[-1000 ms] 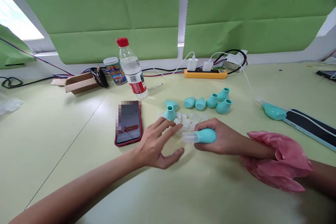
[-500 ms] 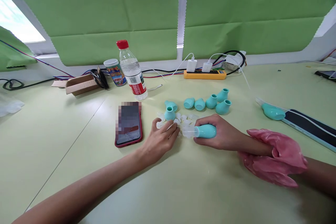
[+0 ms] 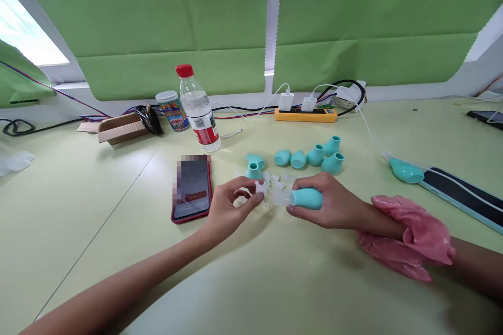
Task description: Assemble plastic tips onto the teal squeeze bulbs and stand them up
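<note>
My right hand [image 3: 328, 200] is wrapped round a teal squeeze bulb [image 3: 308, 198] that lies sideways, a clear plastic piece [image 3: 281, 197] on its left end. Between the thumb and fingertips of my left hand [image 3: 231, 203] is a small translucent plastic tip [image 3: 261, 187]. The clear piece and the tip are a short way apart. Loose translucent pieces [image 3: 275, 179] lie just behind both hands. Beyond them stand more teal bulbs [image 3: 315, 155], with another bulb [image 3: 253, 170] close to my left fingertips.
A red-cased phone [image 3: 192, 188] lies left of my left hand, with a water bottle [image 3: 200, 115] behind it. At the back are a can [image 3: 173, 111], an open cardboard box [image 3: 121, 129] and a yellow power strip [image 3: 305, 114]. A pink scrunchie [image 3: 408, 235] rings my right forearm.
My left hand has gone from fingers resting over the loose pieces to pinching a small tip lifted from among them. My right hand keeps its hold on the bulb, nearly still.
</note>
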Motion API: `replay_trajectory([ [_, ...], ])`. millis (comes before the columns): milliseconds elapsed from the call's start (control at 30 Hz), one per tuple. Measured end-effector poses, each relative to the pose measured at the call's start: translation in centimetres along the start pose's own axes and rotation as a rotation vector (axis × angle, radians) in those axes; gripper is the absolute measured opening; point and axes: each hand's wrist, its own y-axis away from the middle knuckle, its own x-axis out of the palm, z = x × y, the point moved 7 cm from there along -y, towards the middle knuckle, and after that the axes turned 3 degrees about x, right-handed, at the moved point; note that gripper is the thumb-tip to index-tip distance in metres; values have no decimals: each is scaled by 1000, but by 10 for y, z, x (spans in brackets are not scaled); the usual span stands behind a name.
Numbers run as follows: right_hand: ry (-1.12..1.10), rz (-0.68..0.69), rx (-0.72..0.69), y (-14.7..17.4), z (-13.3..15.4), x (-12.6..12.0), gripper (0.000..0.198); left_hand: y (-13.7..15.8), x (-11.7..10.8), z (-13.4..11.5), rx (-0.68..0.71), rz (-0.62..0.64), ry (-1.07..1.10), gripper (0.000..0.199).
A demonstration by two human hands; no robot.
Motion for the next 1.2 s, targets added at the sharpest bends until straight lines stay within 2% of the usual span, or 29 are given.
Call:
replay_trajectory([
  [67,15,-34,-5,0,-1,0,15,2,2,10,-180,-2,204,21],
  [133,30,-61,-14,0,-1,-1,15,5,5,16,-288,11,324,25],
  [367,72,-86,-39,2,2,-1,18,10,14,23,-406,21,524,23],
  [600,28,-64,47,4,-1,8,20,13,17,25,-441,9,616,18],
  [800,35,-27,50,4,0,13,20,15,18,28,-441,44,551,23],
  [1200,-71,17,56,5,0,15,19,14,12,20,-398,5,425,25],
])
